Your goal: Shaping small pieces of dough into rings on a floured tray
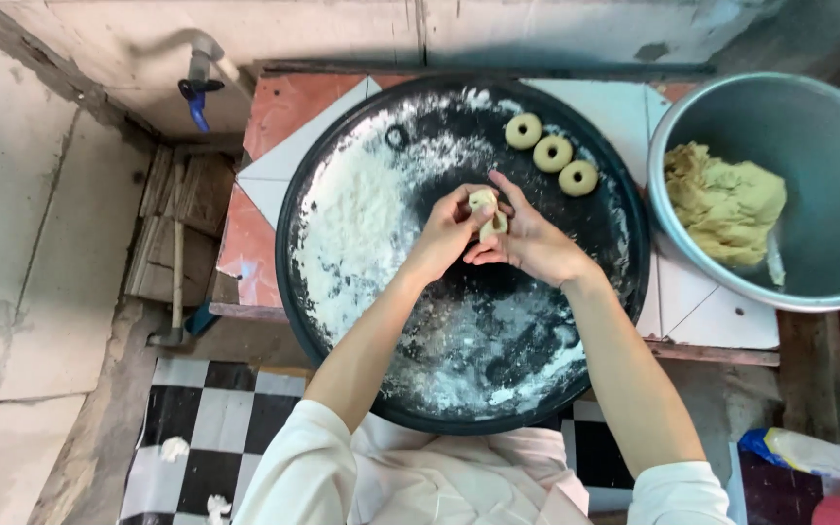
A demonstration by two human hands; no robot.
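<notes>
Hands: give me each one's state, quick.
Left hand: fingers closed on the dough piece.
Right hand: fingers closed on the same dough piece.

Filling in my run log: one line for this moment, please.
left hand: pinching dough piece | right hand: same dough piece | over floured round tray | three dough rings on tray | dough bowl right

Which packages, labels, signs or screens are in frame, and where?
Plastic bag: bottom right corner, crumpled and flattish, blue and yellow end, pale body; partly cut off by the frame edge.
No labels, signs or screens visible.
</notes>
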